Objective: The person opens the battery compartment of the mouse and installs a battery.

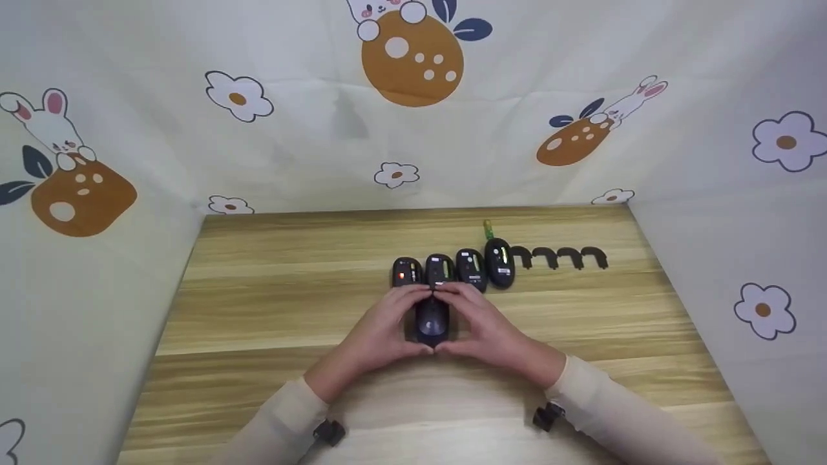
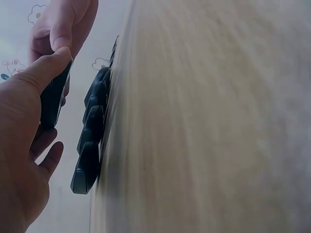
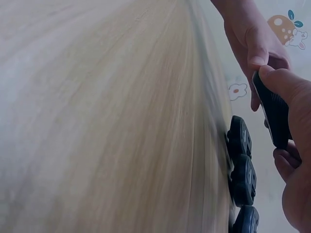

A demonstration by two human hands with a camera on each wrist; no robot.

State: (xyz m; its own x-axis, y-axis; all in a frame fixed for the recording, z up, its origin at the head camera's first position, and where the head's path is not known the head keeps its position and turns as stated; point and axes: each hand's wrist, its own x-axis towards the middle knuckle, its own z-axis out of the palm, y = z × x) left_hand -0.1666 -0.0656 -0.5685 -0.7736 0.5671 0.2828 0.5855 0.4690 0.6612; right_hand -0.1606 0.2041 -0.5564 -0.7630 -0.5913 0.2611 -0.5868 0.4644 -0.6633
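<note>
A dark computer mouse [image 1: 432,320] is held between my two hands, top side up in the head view. My left hand [image 1: 386,326] grips its left side, thumb at the near end and fingertips at the far end. Mirroring it, my right hand [image 1: 481,326] grips the other side, and the thumbs meet at the near end. Both wrist views show the mouse [image 2: 56,97] raised off the table. Just beyond the hands, several black mice [image 1: 499,263] lie in a row with their undersides up; fingers partly cover the nearer ends of the left ones.
Several black curved pieces [image 1: 544,256] line up to the right of the mice. A slim green and gold item [image 1: 488,230] lies behind the rightmost mouse. Patterned cloth walls [image 1: 310,148] enclose the wooden table [image 1: 271,284] at the back and both sides.
</note>
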